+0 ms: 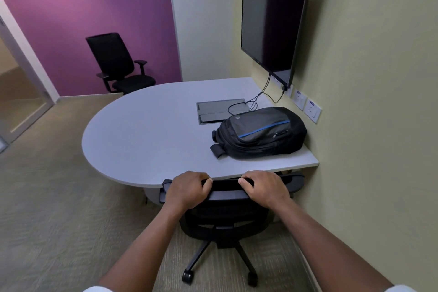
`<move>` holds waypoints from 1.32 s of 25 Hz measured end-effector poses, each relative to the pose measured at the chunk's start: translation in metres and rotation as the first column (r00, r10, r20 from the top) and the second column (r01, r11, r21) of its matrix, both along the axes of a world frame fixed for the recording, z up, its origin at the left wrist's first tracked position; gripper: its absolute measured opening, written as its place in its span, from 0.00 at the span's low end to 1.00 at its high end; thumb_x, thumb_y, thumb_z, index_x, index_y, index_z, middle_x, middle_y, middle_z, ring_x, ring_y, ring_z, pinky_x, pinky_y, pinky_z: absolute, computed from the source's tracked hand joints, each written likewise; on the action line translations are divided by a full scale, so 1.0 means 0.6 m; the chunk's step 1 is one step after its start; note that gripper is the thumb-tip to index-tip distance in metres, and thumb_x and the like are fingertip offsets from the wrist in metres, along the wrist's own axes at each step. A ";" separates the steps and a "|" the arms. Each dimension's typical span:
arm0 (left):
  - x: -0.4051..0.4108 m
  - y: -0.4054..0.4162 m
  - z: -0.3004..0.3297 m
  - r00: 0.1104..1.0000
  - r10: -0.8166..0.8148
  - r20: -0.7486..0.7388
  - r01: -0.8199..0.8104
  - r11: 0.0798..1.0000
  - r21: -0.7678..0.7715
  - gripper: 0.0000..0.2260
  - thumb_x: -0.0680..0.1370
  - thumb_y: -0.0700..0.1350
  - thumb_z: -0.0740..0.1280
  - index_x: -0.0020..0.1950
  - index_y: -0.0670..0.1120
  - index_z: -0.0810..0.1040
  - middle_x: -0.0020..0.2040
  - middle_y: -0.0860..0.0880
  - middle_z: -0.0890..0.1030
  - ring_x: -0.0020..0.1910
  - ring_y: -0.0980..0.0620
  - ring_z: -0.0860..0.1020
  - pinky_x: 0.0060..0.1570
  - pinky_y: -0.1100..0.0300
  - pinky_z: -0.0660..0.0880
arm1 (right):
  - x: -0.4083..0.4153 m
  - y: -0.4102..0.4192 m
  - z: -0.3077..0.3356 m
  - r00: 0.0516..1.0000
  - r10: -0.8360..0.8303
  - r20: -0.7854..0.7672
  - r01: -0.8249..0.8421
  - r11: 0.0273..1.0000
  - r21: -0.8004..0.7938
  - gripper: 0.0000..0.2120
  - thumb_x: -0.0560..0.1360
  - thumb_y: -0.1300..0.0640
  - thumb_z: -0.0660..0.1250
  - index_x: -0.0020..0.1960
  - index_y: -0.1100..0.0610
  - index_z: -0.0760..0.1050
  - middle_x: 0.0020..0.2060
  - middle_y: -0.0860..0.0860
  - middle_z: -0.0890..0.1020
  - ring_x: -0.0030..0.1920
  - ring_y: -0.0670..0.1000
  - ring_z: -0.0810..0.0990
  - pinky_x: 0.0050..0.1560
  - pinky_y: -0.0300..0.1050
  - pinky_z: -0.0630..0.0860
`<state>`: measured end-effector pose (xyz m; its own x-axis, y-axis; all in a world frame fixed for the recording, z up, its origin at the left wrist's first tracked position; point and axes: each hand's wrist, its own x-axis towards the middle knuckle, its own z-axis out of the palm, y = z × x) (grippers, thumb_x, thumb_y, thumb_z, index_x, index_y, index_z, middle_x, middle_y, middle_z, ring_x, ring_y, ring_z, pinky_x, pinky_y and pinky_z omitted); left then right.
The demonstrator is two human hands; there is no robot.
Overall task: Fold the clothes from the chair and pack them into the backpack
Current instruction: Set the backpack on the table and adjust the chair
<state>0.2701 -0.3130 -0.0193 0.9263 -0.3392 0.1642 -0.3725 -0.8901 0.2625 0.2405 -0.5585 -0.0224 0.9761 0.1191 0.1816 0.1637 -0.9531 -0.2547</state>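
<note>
A black office chair stands tucked against the near edge of the grey table. My left hand and my right hand both grip the top of its backrest, fingers curled over the rim. A black backpack with a blue stripe lies flat on the table's right side, zipped shut, near the wall. The chair's seat is hidden under the table and behind the backrest, and no clothes show anywhere in view.
A second black office chair stands by the purple wall beyond the table. A dark wall screen hangs at right, its cables trailing to a cable hatch in the tabletop. A glass door is at left.
</note>
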 end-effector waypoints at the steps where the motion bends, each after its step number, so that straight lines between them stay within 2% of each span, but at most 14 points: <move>1: 0.010 -0.002 -0.001 1.000 -0.001 -0.003 0.001 1.000 0.002 0.17 0.78 0.58 0.53 0.46 0.54 0.80 0.41 0.56 0.82 0.40 0.54 0.78 0.40 0.56 0.76 | 0.012 -0.003 0.001 1.000 0.007 0.003 -0.007 1.000 -0.001 0.22 0.76 0.36 0.53 0.52 0.47 0.80 0.47 0.43 0.84 0.47 0.48 0.81 0.50 0.48 0.76; 4: 0.043 -0.011 -0.004 1.000 0.005 -0.002 -0.005 1.000 0.013 0.16 0.78 0.57 0.53 0.39 0.51 0.74 0.35 0.54 0.79 0.36 0.54 0.75 0.36 0.56 0.73 | 0.049 -0.012 0.002 1.000 0.015 0.006 -0.015 1.000 -0.003 0.21 0.76 0.37 0.53 0.52 0.47 0.80 0.47 0.42 0.84 0.47 0.48 0.81 0.50 0.48 0.75; 9: 0.110 -0.020 -0.010 0.999 0.043 0.000 -0.043 0.999 0.016 0.18 0.78 0.56 0.51 0.38 0.48 0.73 0.34 0.51 0.78 0.34 0.52 0.75 0.36 0.52 0.75 | 0.120 -0.022 0.004 1.000 0.023 0.001 -0.023 0.999 -0.024 0.20 0.76 0.37 0.54 0.53 0.46 0.80 0.47 0.43 0.84 0.47 0.49 0.81 0.49 0.48 0.75; 12: 0.141 -0.025 -0.007 0.999 0.052 0.004 -0.052 0.999 0.000 0.17 0.79 0.54 0.51 0.37 0.48 0.72 0.33 0.51 0.77 0.33 0.52 0.74 0.35 0.53 0.74 | 0.163 -0.026 0.006 1.000 0.030 -0.008 -0.030 0.999 -0.021 0.20 0.76 0.38 0.53 0.53 0.45 0.80 0.48 0.43 0.84 0.49 0.49 0.81 0.52 0.49 0.75; 16: 0.164 -0.034 -0.006 1.000 0.025 -0.006 -0.025 1.000 -0.011 0.14 0.78 0.53 0.53 0.36 0.50 0.71 0.32 0.52 0.76 0.33 0.52 0.72 0.31 0.56 0.66 | 0.195 -0.035 0.004 1.000 0.024 0.000 -0.024 1.000 -0.006 0.18 0.77 0.38 0.55 0.53 0.44 0.80 0.48 0.41 0.84 0.49 0.47 0.81 0.52 0.47 0.74; 19: 0.170 -0.035 -0.003 1.000 0.020 -0.022 -0.021 0.999 -0.046 0.13 0.78 0.54 0.54 0.38 0.52 0.73 0.34 0.53 0.78 0.34 0.53 0.73 0.31 0.58 0.63 | 0.198 -0.038 0.005 1.000 0.020 0.012 -0.020 1.000 0.000 0.18 0.76 0.38 0.55 0.53 0.44 0.80 0.48 0.40 0.84 0.49 0.47 0.81 0.51 0.47 0.75; 28: 0.161 -0.034 0.003 0.999 0.037 -0.008 -0.037 0.998 -0.055 0.13 0.78 0.52 0.55 0.39 0.50 0.75 0.34 0.52 0.78 0.34 0.51 0.74 0.28 0.59 0.59 | 0.196 -0.034 0.006 1.000 0.014 0.010 -0.014 1.000 0.009 0.19 0.76 0.39 0.54 0.51 0.44 0.80 0.47 0.41 0.84 0.47 0.47 0.81 0.50 0.47 0.75; 30: 0.156 -0.036 0.002 0.998 0.068 0.005 -0.068 0.997 -0.044 0.14 0.79 0.52 0.55 0.39 0.50 0.73 0.34 0.52 0.78 0.35 0.50 0.74 0.30 0.57 0.60 | 0.196 -0.034 0.005 1.000 0.015 0.006 -0.015 1.000 0.008 0.18 0.76 0.39 0.54 0.51 0.45 0.80 0.46 0.42 0.84 0.47 0.48 0.81 0.49 0.47 0.75; 33: 0.152 -0.045 0.007 0.994 0.104 0.024 -0.103 0.993 -0.051 0.13 0.81 0.52 0.54 0.38 0.51 0.70 0.34 0.52 0.75 0.36 0.49 0.73 0.32 0.56 0.62 | 0.194 -0.032 0.009 0.999 0.053 -0.002 -0.053 0.998 0.023 0.23 0.77 0.35 0.51 0.51 0.45 0.80 0.46 0.42 0.84 0.47 0.47 0.81 0.52 0.49 0.74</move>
